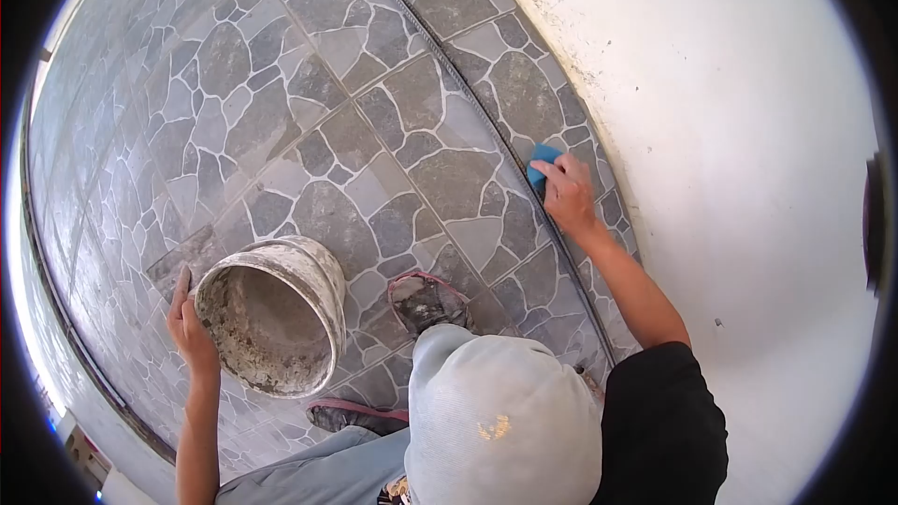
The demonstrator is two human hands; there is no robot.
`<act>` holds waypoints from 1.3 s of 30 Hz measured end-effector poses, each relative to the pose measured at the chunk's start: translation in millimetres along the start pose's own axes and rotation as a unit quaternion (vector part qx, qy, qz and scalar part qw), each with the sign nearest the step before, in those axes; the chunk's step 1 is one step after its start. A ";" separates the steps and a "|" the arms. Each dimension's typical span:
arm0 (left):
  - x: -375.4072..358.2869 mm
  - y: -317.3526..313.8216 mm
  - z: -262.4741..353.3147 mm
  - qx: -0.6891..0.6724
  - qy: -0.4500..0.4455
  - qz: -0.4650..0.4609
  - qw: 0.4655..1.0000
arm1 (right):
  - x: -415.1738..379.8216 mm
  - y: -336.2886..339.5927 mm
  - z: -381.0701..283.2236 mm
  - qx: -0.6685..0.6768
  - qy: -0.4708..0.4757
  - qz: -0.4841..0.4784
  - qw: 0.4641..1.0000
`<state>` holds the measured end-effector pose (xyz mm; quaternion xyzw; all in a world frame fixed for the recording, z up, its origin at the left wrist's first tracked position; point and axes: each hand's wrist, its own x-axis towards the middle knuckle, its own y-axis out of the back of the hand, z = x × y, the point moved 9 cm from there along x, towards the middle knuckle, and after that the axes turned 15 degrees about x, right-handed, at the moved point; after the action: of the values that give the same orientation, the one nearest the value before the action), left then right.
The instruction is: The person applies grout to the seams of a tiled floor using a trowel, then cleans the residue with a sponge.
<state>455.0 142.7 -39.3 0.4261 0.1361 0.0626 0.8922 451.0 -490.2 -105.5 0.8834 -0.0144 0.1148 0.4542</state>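
Note:
My left hand [191, 329] grips the left rim of a white bucket [323, 271], one finger stretched along its outside. The bucket is crusted with grey residue, tilted so its mouth faces me, and its inside looks greyish brown. My right hand [569, 194] reaches out to the floor by the wall, fingers closed on a small blue sponge-like pad [543, 157]. The fingers cover part of the pad, which lies low over the stone-patterned tiles [454, 178], right beside a long dark ribbed bar [477, 105].
The white wall [730, 131] rises along the right, its lower edge rough and stained. My dirty shoes [426, 301] stand between bucket and bar. A grey cap [505, 421] covers the lower middle of the view. A darker patch [187, 254] marks the floor beyond the bucket.

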 end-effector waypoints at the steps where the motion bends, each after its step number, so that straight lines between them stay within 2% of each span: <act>1: -0.4 2.4 -2.5 0.017 -0.009 0.000 1.000 | 60.7 -24.9 -3.7 0.017 0.055 -0.006 0.998; 3: -2.5 5.7 -1.3 0.027 0.006 0.001 1.000 | 187.0 -71.1 -11.5 -0.006 0.142 -0.020 0.990; 4: -1.7 6.2 -2.8 0.023 0.006 0.004 1.000 | 249.9 -88.2 -7.6 -0.036 0.139 -0.030 0.989; 6: -2.4 2.9 -4.2 0.030 0.009 0.010 0.999 | 344.9 -71.6 -25.4 -0.039 0.197 0.131 0.971; 8: -4.1 5.6 -1.5 0.049 0.010 0.014 0.999 | 375.6 -28.8 -64.8 -0.012 0.168 0.232 0.958; 9: -7.6 7.5 -3.1 0.060 0.010 0.017 0.998 | 364.9 -4.3 -90.2 0.069 0.118 0.173 0.975; 10: -9.6 10.8 -7.1 0.059 0.018 0.017 0.998 | 340.9 11.1 -105.3 0.051 0.185 0.177 0.965; 12: -7.1 5.0 -5.3 0.018 0.009 0.011 1.000 | 266.3 28.6 -90.9 0.044 0.176 0.166 0.969; 14: -4.8 -3.0 -8.7 -0.018 0.020 -0.002 1.000 | 162.5 40.8 -55.3 0.033 0.103 0.114 0.988; 16: -4.1 2.1 -13.2 -0.001 0.021 -0.005 1.000 | 37.4 48.6 -4.1 0.004 -0.028 0.065 0.997; 18: -4.4 3.0 -13.9 -0.028 0.038 -0.010 0.999 | -77.9 55.3 23.2 -0.014 -0.120 0.018 0.992; 21: -3.3 -3.8 -24.2 -0.066 0.052 -0.023 0.996 | -100.8 43.9 24.7 -0.009 -0.138 0.002 0.990; 23: -2.2 1.3 -27.3 -0.066 0.052 -0.014 0.996 | -24.0 12.1 34.2 -0.022 -0.043 0.012 0.999; 25: -3.6 2.9 -9.3 0.017 0.018 -0.005 1.000 | 100.5 -20.0 40.0 -0.018 0.070 0.051 0.996; 26: -4.2 4.2 -1.9 0.043 0.026 -0.006 0.999 | 170.9 -33.0 43.9 -0.012 0.088 0.067 0.994; 28: -5.6 4.2 -8.2 0.031 0.024 0.003 0.999 | 294.0 -48.1 53.8 -0.074 0.016 0.086 0.993; 29: -2.7 4.2 -8.4 0.027 0.013 0.001 1.000 | 331.4 -46.7 25.5 -0.092 0.055 0.125 0.986; 31: -4.3 7.0 5.9 0.065 0.015 0.009 0.998 | 358.2 -45.3 -68.3 -0.017 0.144 0.195 0.970; 33: -10.9 11.4 6.9 0.088 0.022 0.020 0.996 | 336.6 -76.6 -145.5 -0.035 0.035 -0.041 0.998; 34: -10.7 10.9 2.4 0.067 0.028 0.018 0.997 | 296.5 -78.9 -182.6 0.013 0.154 0.024 0.988; 35: -6.7 7.2 -3.3 0.045 0.030 0.014 0.998 | 256.4 -91.9 -199.9 0.021 0.166 -0.020 0.986; 37: -2.7 2.0 -10.2 0.012 0.024 0.007 1.000 | 196.3 -121.4 -184.7 0.021 0.111 -0.120 0.986; 39: -2.9 6.7 -3.9 0.055 0.020 0.014 0.998 | 167.7 -144.5 -113.2 -0.065 0.009 -0.149 0.987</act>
<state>451.1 149.1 -35.9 0.4753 0.1516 0.0755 0.8634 611.5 -300.9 -121.2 0.8431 0.1142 0.0529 0.5229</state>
